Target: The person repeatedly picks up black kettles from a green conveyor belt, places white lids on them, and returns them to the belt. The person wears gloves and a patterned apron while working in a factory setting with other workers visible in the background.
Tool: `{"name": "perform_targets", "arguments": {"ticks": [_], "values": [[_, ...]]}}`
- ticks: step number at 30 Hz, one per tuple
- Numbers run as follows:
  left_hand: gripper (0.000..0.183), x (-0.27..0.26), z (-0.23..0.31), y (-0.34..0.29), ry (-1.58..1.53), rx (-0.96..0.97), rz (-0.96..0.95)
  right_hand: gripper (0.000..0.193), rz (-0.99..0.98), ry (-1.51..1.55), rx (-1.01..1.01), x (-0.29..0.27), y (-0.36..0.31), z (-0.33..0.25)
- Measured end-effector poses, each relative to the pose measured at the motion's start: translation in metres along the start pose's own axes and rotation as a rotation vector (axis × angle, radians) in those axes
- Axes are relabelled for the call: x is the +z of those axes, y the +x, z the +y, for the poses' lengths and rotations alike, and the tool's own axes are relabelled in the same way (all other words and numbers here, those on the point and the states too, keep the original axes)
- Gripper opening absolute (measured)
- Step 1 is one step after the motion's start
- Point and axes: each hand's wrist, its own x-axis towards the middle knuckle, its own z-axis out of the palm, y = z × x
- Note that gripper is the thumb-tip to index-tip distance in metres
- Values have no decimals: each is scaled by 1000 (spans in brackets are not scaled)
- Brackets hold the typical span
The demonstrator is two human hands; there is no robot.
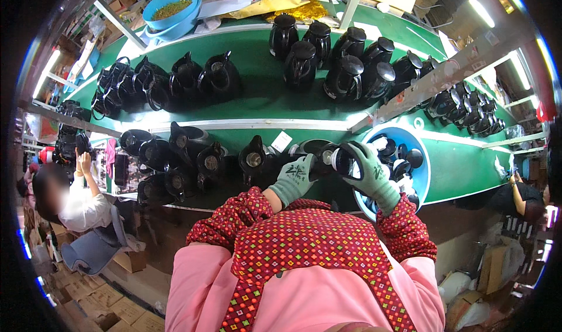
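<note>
In blue basin [422, 156], black lids [403, 167]; hands grip kettle [328, 159]

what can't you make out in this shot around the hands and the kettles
- Head view: the part between the left hand and right hand is mostly covered by the gloves.
- The blue basin: its black and white pieces are small and partly behind the right hand.
- Black kettles at far right: squeezed by the fisheye rim, behind a metal rail.
</note>
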Motion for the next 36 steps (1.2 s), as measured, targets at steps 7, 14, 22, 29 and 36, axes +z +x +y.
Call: {"name": "perform_targets", "arguments": {"ticks": [7, 14, 22, 29, 36], "values": [[52, 0, 16, 13, 42, 18, -50, 86, -192, -107, 8, -8, 15, 6], [47, 10, 20, 20, 27, 61, 25, 87, -317, -255, -101, -9, 17, 24], [43, 13, 23, 23, 43, 65, -22, 104, -308, -284, 243, -28, 27, 14], [47, 18, 22, 27, -5, 87, -16, 69, -396, -259, 478, -10, 32, 15], [51, 14, 22, 26, 27, 65, -46, 97, -335, -351, -40, -24, 22, 14]]}}
